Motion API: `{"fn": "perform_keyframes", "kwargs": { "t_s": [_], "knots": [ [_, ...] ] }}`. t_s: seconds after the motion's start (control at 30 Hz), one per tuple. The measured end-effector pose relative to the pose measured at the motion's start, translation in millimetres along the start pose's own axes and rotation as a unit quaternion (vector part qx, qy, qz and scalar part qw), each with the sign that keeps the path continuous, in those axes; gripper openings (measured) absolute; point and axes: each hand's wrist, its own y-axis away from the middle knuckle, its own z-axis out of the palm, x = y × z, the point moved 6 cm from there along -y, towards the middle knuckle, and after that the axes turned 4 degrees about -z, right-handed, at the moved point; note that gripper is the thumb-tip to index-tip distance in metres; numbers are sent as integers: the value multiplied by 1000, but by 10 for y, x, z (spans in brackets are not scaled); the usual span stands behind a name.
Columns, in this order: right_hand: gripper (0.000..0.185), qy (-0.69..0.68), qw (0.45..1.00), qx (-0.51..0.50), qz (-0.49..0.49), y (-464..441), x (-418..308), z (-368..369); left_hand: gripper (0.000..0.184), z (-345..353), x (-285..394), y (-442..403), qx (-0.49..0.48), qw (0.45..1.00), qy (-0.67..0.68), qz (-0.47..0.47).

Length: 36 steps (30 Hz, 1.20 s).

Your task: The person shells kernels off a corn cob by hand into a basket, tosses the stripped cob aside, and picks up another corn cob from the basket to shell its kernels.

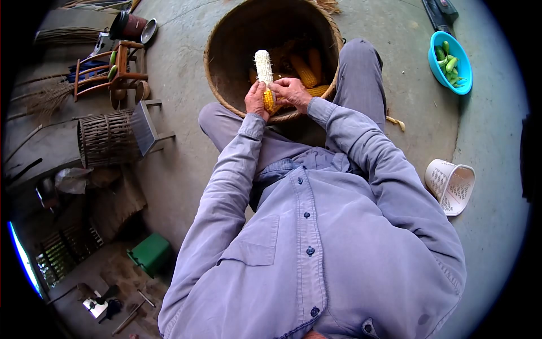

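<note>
A corn cob points away from me over the near rim of a large woven basket. Its far part is bare and white, while yellow kernels cover the near end. My left hand is wrapped round the near end. From the right, my right hand pinches at the kernels on the same cob, its fingertips touching it. Several yellow ears of corn lie inside the basket, partly in shadow.
On the right are a blue bowl of green vegetables and a white perforated basket. A wooden chair, a wicker cage, a small stool and a green bin stand on the left. The basket sits between my knees.
</note>
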Motion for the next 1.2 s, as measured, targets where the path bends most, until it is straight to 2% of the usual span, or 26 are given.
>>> {"fn": "perform_keyframes", "kwargs": {
  "t_s": [0.33,0.43,0.53,0.73,0.83,0.93,1.13,1.2],
  "knots": [
    [32,9,1000,-1,-15,-58,95,-51,30,14,14,48,-24,999,7,-33],
    [34,-82,996,5,29,-78,123,-30,30,-18,10,32,-22,999,5,-26],
    [34,12,1000,-23,-8,-7,1,35,30,-58,-26,-35,-1,1000,3,-3],
    [33,-10,1000,-24,2,-34,60,-13,31,-93,-44,-50,-5,1000,-6,-7],
    [34,21,999,-24,-44,-48,66,-4,30,-101,-44,-56,-14,1000,-3,-14],
    [35,-20,1000,-4,-2,-68,86,-6,31,-114,-49,-61,-14,1000,-7,-17],
    [37,70,996,-27,-49,54,-86,61,30,-82,-31,-32,-2,1000,10,-13],
    [35,43,998,-34,-36,20,-42,47,30,-84,-29,-30,1,1000,10,-15]
  ]
}}
